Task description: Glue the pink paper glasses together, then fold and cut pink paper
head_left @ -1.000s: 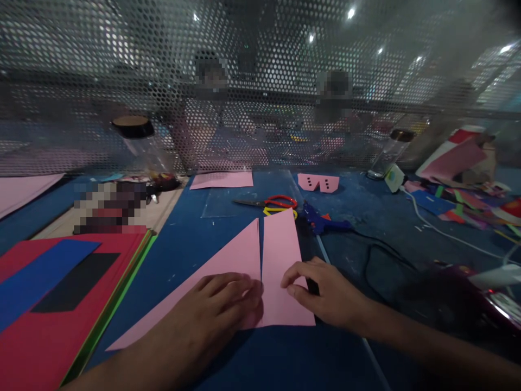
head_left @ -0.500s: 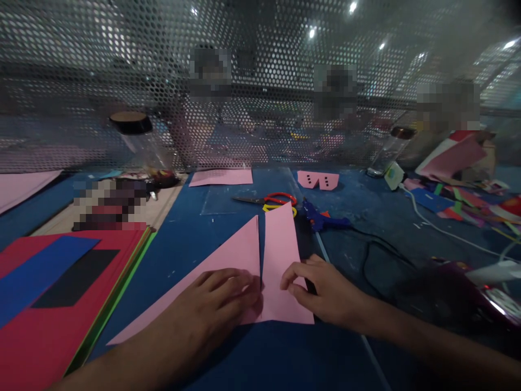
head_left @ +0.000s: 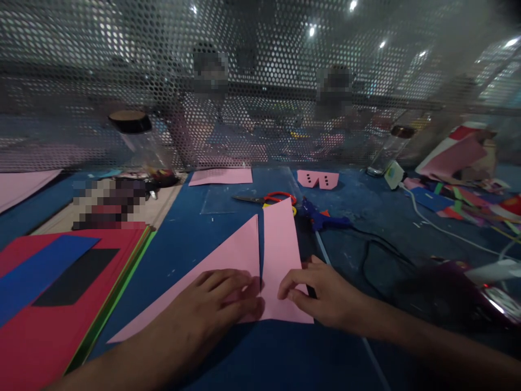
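Down on a blue table (head_left: 183, 244) by mesh (head_left: 285, 81), left hand (head_left: 220, 298) and right hand (head_left: 321, 293) press pink paper (head_left: 280, 244), grips released.

No legible text, brand, number or sign anywhere in the head view. The folded pink sheet (head_left: 280, 244) is plain, no print. The small pink cut-out (head_left: 318, 180) at the back carries only a few dark dots, not characters. The white adapter (head_left: 393, 176) has a coloured label, too blurred to read. The pixelated patch (head_left: 109, 203) on the left hides whatever is printed there. The red, blue and black card stack (head_left: 61, 282) has bare faces.
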{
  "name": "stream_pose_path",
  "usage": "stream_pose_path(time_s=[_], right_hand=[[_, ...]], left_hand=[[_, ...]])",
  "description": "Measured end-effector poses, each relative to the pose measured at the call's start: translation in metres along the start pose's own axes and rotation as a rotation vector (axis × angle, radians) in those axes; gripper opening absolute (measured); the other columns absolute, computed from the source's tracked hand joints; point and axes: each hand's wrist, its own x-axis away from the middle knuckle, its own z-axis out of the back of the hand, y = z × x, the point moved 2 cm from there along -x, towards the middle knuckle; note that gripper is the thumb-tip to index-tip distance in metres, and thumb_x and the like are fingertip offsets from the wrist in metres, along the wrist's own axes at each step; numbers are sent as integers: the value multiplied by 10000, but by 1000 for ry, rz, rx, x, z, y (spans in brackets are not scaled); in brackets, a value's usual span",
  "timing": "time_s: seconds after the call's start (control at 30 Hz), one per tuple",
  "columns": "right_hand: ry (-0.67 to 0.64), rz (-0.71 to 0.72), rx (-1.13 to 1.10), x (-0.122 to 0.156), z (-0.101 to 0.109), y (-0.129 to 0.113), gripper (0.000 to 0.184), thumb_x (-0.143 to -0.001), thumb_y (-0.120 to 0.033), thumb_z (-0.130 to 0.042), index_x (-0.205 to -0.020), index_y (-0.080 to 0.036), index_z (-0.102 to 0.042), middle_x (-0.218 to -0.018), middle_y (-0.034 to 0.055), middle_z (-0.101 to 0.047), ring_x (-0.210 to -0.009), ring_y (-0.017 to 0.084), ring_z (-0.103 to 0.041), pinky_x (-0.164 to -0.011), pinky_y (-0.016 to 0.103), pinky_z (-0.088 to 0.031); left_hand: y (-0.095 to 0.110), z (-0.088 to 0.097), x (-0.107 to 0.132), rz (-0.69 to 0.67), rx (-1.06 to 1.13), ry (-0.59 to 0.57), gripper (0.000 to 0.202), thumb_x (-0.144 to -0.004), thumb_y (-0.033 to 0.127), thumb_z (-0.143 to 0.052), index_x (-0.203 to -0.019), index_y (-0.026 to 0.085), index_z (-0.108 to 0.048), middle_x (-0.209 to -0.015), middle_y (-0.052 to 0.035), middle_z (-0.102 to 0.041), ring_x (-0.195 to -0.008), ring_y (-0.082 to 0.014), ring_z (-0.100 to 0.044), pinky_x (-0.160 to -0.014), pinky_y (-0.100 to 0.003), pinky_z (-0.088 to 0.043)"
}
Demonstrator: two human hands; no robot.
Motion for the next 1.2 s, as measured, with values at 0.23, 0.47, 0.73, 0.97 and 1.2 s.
stream_pose_path(time_s=[0.23,0.47,0.73,0.97,1.2], right_hand=[[-5,-14,-20,2,2,-1,296,-873,-115,-567,-986,-322,-745,-837,-55,-756,-777,173,-580,-845,345,-350],[-26,-6,-29,2,6,-6,201,-911,-220,-617,-1032,-329,-735,-917,-70,-773,-812,169,-632,-951,387,-317],[-51,20,-23,2,4,-5,258,-904,-161,-578,-1017,-320,-747,-868,-60,-766,-819,170,-632,-950,379,-324],[-58,9,-16,2,6,-8,238,-889,-165,-594,-1008,-309,-743,-835,-61,-752,-778,160,-598,-893,352,-344],[-71,3,-40,3,6,-7,190,-894,-201,-629,-1018,-311,-724,-955,-76,-769,-861,169,-621,-971,394,-302]], left_hand=[[-2,2,0,-29,-12,-56,406,-1029,178,-455,-1407,302,-536,-1477,-88,-563,-1319,-292,-518,-1003,-474,-499],[-2,3,2,-58,28,-33,455,-996,111,-454,-1391,318,-544,-1466,-72,-566,-1335,-285,-490,-1006,-456,-487],[-5,1,4,-71,-13,-1,492,-975,111,-478,-1408,337,-535,-1488,-57,-552,-1325,-281,-495,-1025,-428,-457],[-3,2,5,-45,8,5,517,-965,71,-430,-1392,337,-551,-1479,-71,-549,-1330,-281,-488,-1009,-437,-458],[-2,3,7,-46,37,-1,595,-920,44,-416,-1417,353,-527,-1507,-68,-517,-1353,-287,-459,-1033,-461,-451]])
